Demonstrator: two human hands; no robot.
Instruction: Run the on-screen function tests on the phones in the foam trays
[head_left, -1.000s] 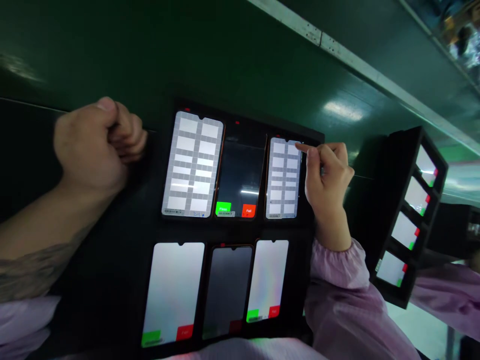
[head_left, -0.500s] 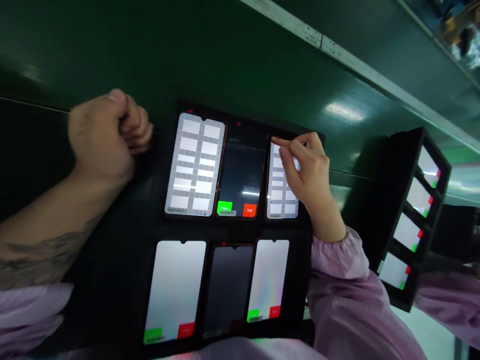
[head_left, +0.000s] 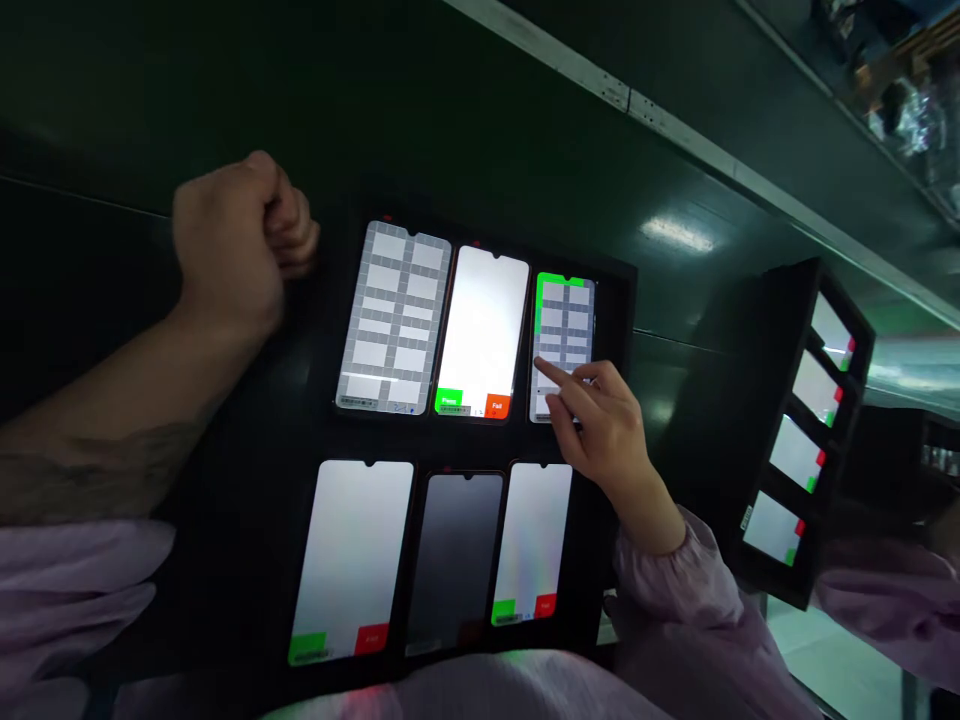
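Note:
My right hand [head_left: 600,415] reaches over the top-right phone [head_left: 566,310] with its index finger stretched out, the fingertip on the left edge of the screen. That screen shows a grey grid with green along the top and upper left side. My left hand [head_left: 244,235] is curled in a fist beside the black tray [head_left: 619,310], with nothing visible in it. A top-left phone [head_left: 394,315] carries a similar grid without green. Between these two, the top-middle phone [head_left: 484,325] glows white above green and red boxes.
In the lower row lie two pale-screened phones, left [head_left: 356,550] and right [head_left: 532,535], around a dark grey phone [head_left: 456,555]. A second black tray [head_left: 814,440] with lit phones stands tilted at right. Beside it shows a pink sleeve [head_left: 885,600].
My right index finger has moved from the top of the top-right phone down its left side, and green now marks that path. The top-middle screen has turned from black to white.

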